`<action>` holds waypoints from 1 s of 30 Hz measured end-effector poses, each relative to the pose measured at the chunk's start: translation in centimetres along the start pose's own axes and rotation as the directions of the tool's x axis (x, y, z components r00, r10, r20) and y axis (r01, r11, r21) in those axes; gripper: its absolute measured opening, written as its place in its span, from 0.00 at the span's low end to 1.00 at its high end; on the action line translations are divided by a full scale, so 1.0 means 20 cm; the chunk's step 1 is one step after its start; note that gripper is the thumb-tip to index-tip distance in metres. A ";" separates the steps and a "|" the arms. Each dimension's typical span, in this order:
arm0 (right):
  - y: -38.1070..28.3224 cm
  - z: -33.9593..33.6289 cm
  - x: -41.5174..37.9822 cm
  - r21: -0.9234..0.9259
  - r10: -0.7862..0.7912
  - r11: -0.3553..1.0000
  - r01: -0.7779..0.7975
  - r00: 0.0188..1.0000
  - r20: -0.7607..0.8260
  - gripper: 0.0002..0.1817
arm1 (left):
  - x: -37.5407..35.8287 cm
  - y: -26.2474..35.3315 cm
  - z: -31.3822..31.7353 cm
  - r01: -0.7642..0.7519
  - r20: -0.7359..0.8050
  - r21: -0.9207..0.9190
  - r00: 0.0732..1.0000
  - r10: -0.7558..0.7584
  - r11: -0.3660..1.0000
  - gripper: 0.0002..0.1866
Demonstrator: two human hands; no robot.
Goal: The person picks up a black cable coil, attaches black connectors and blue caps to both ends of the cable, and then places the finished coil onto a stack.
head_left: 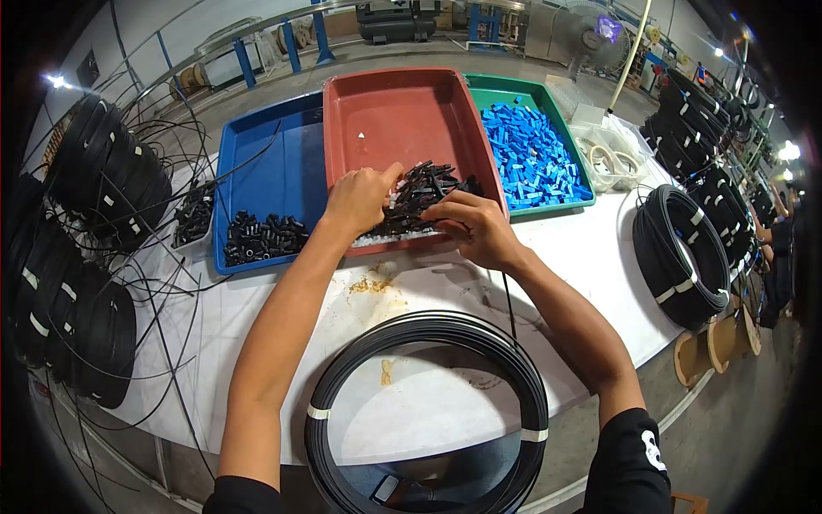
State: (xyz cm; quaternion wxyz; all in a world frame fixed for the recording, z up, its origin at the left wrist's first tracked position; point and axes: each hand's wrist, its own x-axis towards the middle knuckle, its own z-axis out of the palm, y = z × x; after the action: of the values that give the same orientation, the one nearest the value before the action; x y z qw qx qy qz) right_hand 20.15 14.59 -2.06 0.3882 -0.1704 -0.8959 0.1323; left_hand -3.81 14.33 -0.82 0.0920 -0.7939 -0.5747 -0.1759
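My left hand [361,199] is over the front left of the red tray [394,111], beside a pile of small black plastic parts [421,184]. Its thumb points toward the pile; the other fingers are mostly hidden behind the hand. At the pile's right side, my right hand [481,230] has its fingers curled around the end of a black cable [509,304], which rises from the table and disappears behind the hand. Small white pieces [390,238] lie along the tray's front edge. Nearest me, a coil of black cable [324,385] bound with white tape overlaps the table edge.
A blue tray [278,163] with black fittings [261,238] stands left, a green tray [561,128] with blue pieces [531,158] right. Clear containers [612,163] hold tape rolls. Cable coils [681,257] flank the white table [591,257]; loose cables [163,317] cross its left side.
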 end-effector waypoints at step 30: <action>-0.10 0.01 0.02 0.121 -0.004 0.992 0.028 0.982 -0.191 0.21 | -0.27 0.17 -0.19 -0.229 -0.400 -0.630 0.915 -0.057 0.742 0.29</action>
State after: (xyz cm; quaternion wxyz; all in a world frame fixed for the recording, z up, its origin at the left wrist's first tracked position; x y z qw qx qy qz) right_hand 19.39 12.86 -1.15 0.4830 -0.1509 -0.8461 0.1674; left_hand -2.80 7.20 0.85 -0.0750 -0.7480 -0.4053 -0.5203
